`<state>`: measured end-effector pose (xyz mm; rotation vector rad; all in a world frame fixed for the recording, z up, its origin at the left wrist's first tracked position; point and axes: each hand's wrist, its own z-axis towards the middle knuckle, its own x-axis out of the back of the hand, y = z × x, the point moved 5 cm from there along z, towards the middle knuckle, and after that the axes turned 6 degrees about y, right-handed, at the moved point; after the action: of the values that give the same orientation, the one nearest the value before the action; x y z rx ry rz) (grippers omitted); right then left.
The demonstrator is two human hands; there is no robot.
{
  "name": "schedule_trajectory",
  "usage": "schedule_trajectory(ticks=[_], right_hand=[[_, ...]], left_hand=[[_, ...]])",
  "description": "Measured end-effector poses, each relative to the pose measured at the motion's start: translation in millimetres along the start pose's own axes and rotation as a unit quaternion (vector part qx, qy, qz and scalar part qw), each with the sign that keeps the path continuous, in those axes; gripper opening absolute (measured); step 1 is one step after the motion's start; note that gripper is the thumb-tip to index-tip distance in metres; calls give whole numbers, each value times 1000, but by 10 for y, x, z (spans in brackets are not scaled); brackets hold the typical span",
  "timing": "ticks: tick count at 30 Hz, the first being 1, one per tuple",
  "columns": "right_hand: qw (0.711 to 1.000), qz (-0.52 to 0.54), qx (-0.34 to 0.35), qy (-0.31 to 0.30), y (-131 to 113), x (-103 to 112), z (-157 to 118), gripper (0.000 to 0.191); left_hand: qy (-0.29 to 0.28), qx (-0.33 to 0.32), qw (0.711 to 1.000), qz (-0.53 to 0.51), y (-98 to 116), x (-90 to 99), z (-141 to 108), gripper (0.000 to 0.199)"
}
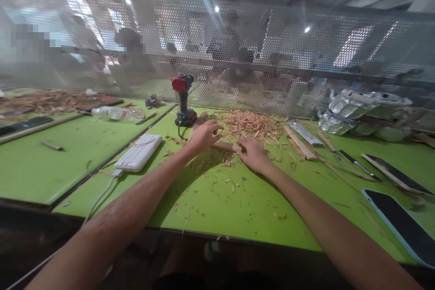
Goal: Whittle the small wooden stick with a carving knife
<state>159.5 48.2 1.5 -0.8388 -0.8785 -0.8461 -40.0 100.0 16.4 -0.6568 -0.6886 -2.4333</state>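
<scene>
A pale flat strip of wood (226, 146) lies across the green tabletop in front of me, its left part hidden behind my left hand. My left hand (205, 135) is over that end with fingers curved and a gap between thumb and fingertips; nothing shows in them. At the strip's right end my right hand (254, 154) has its fingers closed around the wood. Just behind the strip is a heap of thin wood shavings (251, 124). A red and black cordless drill (183, 99) stands upright beyond my left hand.
To the left lie a white power bank (139, 153) with a cable and a clear plastic bottle (118, 113). On the right are a wooden piece (301, 144), a phone (401, 226) and silvery wrapped bundles (363, 113). A perforated metal screen (288, 86) borders the back; people are behind it.
</scene>
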Motion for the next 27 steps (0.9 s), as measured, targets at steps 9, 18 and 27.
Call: schedule_trajectory(ticks=[9, 18, 27], right_hand=[[993, 45, 17, 109, 51, 65, 12, 31], [986, -32, -100, 132, 367, 324, 73, 27], [982, -137, -129, 12, 411, 395, 83, 25]], left_hand=[[-38, 73, 996, -26, 55, -65, -28, 14], [-50, 104, 993, 2, 12, -47, -35, 15], [-58, 101, 993, -12, -53, -97, -71, 19]])
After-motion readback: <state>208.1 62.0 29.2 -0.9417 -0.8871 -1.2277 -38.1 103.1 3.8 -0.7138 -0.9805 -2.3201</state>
